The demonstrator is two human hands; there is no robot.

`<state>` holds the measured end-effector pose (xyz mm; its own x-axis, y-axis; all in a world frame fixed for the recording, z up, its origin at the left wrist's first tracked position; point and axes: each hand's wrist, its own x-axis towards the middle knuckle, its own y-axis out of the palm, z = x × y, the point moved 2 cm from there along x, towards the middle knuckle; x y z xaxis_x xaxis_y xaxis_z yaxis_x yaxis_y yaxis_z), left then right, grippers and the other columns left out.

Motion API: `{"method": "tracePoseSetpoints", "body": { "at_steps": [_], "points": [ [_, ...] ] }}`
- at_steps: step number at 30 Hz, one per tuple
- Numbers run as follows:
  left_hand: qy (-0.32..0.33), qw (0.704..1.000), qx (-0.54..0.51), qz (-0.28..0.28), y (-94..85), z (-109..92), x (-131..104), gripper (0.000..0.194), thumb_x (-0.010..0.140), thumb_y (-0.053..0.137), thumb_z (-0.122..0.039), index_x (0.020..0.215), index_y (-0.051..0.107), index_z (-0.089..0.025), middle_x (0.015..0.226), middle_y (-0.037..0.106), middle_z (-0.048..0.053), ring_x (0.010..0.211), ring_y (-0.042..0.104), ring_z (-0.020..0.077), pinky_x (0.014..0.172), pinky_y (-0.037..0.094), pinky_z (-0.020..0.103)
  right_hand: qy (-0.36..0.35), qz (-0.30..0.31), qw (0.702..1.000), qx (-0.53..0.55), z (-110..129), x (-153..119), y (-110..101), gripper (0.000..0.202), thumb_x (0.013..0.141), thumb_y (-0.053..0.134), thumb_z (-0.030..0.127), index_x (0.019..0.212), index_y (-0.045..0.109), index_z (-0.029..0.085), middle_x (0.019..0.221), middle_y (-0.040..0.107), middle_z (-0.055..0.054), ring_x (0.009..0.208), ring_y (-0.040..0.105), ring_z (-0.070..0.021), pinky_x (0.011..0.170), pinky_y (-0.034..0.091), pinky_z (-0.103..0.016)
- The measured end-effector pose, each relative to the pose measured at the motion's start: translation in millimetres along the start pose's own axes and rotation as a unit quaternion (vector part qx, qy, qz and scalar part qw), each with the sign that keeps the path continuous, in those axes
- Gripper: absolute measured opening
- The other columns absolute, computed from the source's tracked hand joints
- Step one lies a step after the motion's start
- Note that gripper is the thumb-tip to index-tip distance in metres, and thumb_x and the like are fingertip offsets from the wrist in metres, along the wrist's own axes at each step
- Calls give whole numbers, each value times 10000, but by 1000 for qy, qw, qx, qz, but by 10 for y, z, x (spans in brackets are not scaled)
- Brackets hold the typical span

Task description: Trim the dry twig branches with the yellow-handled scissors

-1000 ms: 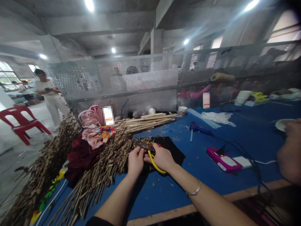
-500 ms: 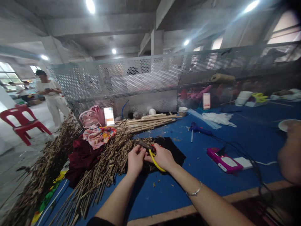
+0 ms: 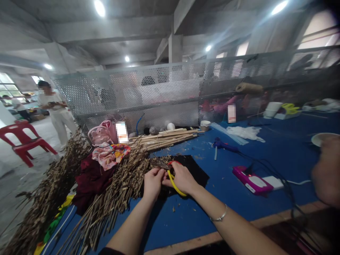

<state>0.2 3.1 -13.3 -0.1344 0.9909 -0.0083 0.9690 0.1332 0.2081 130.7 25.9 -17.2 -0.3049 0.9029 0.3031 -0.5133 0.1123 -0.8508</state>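
My right hand point(image 3: 183, 177) is closed around scissors point(image 3: 172, 182) with yellow and red handles; their dark blades point left, over my left fingertips. My left hand point(image 3: 152, 180) is pinched just below the blades, and what it holds is too small to make out. Both hands are over a black cloth point(image 3: 195, 168) on the blue table point(image 3: 223, 198). Dried plant stems point(image 3: 130, 170) lie in a heap directly left of my left hand, partly beside the cloth. Small plant bits are scattered near my hands.
Behind are light sticks point(image 3: 164, 138) and a pink bag point(image 3: 102, 134). To the right lie a blue glue gun point(image 3: 224, 145), a magenta device point(image 3: 252, 180) and cables. Another person's blurred hand point(image 3: 328, 170) is at the right edge. A person point(image 3: 54, 106) stands back left.
The scissor blades have shifted slightly and the red handle shows more above my right hand. The whole view has moved a little.
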Motion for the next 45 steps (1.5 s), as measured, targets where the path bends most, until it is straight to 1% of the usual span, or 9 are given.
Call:
{"method": "tracePoseSetpoints", "body": {
  "at_steps": [3, 11, 19, 23, 29, 32, 35, 39, 45],
  "points": [
    [9, 1000, 17, -5, 4, -15, -12, 205, 619, 633, -305, 651, 668, -105, 568, 631, 32, 504, 541, 110, 509, 420, 200, 1, -10, 1000, -22, 17, -2, -31, 548, 583, 639, 568, 933, 466, 184, 894, 568, -64, 864, 547, -222, 699, 343, -292],
    [18, 1000, 0, 7, 11, -27, -19, 236, 650, 613, -314, 745, 667, -105, 627, 650, 39, 563, 580, 124, 542, 450, 203, 36, 32, 999, -3, -1, -10, 22, 495, 611, 607, 592, 874, 436, 209, 736, 612, -9, 679, 597, -186, 524, 280, -228],
    [9, 1000, 8, -10, -36, 79, 36, 315, 646, 631, -339, 849, 661, -101, 754, 666, 80, 618, 609, 157, 523, 475, 226, 69, 37, 997, -22, 9, -12, -3, 535, 590, 594, 633, 894, 480, 207, 748, 628, -22, 692, 612, -203, 522, 298, -233],
    [27, 999, 20, 7, -35, 59, 40, 292, 671, 609, -340, 844, 666, -110, 760, 670, 75, 617, 602, 148, 543, 472, 220, 90, 42, 995, -28, 14, -3, -3, 510, 601, 580, 640, 872, 502, 215, 739, 640, -25, 688, 613, -202, 511, 288, -233],
    [69, 995, 67, 21, -51, 50, 56, 251, 694, 589, -320, 854, 656, -140, 743, 660, 44, 647, 596, 145, 593, 461, 221, 93, 27, 995, -32, -30, 1, 5, 504, 623, 570, 629, 936, 536, 236, 773, 648, -29, 720, 614, -203, 543, 315, -235],
    [61, 996, 66, 7, -63, 62, 79, 261, 699, 579, -306, 887, 648, -138, 721, 649, 37, 621, 582, 133, 572, 452, 213, 80, 17, 996, -32, -45, 0, 11, 485, 639, 555, 628, 933, 540, 242, 759, 642, -23, 737, 610, -210, 562, 331, -243],
    [50, 998, 50, 1, -60, 63, 86, 237, 702, 571, -296, 853, 643, -128, 684, 636, 34, 597, 570, 123, 558, 449, 205, 62, 6, 998, -13, -25, -2, 2, 521, 612, 587, 621, 948, 531, 228, 842, 628, -34, 811, 597, -217, 618, 354, -253],
    [53, 997, 53, 13, -43, 62, 70, 203, 707, 561, -294, 778, 644, -123, 638, 625, 35, 576, 565, 120, 553, 447, 202, 36, 8, 999, 17, 23, -6, -19, 598, 568, 646, 585, 986, 503, 183, 896, 592, -58, 861, 568, -218, 686, 361, -264],
    [46, 997, 55, 20, -39, 120, 66, 200, 699, 565, -304, 749, 642, -126, 639, 646, 58, 602, 598, 155, 567, 469, 236, 13, 1, 1000, 6, 26, 4, -9, 565, 583, 655, 533, 987, 481, 177, 941, 559, -60, 904, 532, -219, 744, 345, -290]
  ]
}}
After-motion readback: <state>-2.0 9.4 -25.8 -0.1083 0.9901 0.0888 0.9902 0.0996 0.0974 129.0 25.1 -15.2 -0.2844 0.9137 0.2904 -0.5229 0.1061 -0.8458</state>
